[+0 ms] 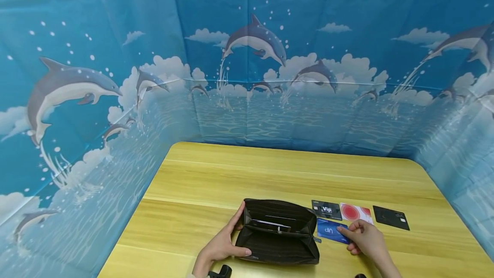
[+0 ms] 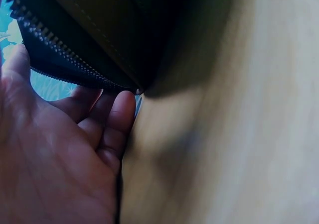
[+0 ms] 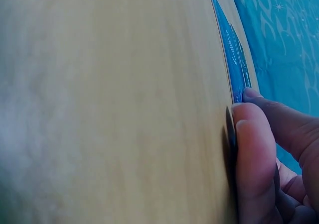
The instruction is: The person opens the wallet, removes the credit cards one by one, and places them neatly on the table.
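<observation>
So, quick count: one black wallet (image 1: 278, 249), unzipped and gaping, and four cards to the right of it. I can also see some flat stuff tucked in the wallet's middle, pale edge showing, but can't tell how many pieces that is.

Cards, going by the wallet: the blue VIP card (image 1: 327, 229) is just off its right end. The dark grey Vip card (image 1: 326, 210) sits right by its far right corner, then a red-and-white card (image 1: 350, 213) further right, and a black card (image 1: 391, 217) furthest from it. All on one yellow wood-grain table (image 1: 193, 183), with a dolphin-print backdrop (image 1: 231, 128) behind the wallet.

Two hands. The left hand (image 1: 223, 247) is at the wallet's left end, thumb over the near corner, fingers spread away from it along the side and curled around, so yeah, it's gripping the thing. The left wrist cam shows those fingers bent at the edge under the zip teeth (image 2: 65, 50). The right hand (image 1: 368, 240) comes in from the right of the wallet, thumb and finger pinching the blue card at the end away from the wallet, other fingers bent. Can't tell if the card's lifted at all.
</observation>
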Action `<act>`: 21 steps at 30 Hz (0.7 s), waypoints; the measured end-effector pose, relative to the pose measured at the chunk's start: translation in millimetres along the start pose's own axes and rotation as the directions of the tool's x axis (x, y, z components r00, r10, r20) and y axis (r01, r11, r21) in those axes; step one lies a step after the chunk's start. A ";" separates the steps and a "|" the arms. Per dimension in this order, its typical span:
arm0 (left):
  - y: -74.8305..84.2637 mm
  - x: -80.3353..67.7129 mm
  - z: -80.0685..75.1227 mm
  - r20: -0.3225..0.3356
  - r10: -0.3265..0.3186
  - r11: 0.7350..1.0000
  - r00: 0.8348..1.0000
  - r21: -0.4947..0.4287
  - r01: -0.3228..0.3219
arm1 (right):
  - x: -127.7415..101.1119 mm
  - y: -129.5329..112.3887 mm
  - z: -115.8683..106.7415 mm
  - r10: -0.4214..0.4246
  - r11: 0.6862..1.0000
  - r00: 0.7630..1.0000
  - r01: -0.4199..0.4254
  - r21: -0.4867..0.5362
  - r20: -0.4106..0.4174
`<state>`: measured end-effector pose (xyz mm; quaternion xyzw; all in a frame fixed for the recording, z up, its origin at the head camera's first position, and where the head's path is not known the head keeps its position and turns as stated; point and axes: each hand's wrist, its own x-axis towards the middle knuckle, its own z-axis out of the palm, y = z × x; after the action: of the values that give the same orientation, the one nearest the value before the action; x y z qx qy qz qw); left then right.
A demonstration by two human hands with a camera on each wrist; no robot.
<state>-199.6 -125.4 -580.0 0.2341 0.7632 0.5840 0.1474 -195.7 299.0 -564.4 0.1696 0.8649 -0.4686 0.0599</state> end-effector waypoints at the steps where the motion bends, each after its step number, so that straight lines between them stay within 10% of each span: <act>1: 0.1 0.1 0.1 0.001 0.003 1.000 1.000 0.001 -0.003 | -0.1 0.0 -0.1 0.001 1.000 1.000 -0.001 0.002 0.001; 21: 14.3 -1.5 -2.3 0.033 0.023 0.999 0.999 -0.030 -0.022 | 0.0 0.9 -1.2 0.007 1.000 1.000 -0.007 0.011 0.006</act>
<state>-196.8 -125.1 -565.8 0.2501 0.7493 0.5928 0.1567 -195.3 300.4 -564.5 0.1714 0.8616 -0.4735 0.0632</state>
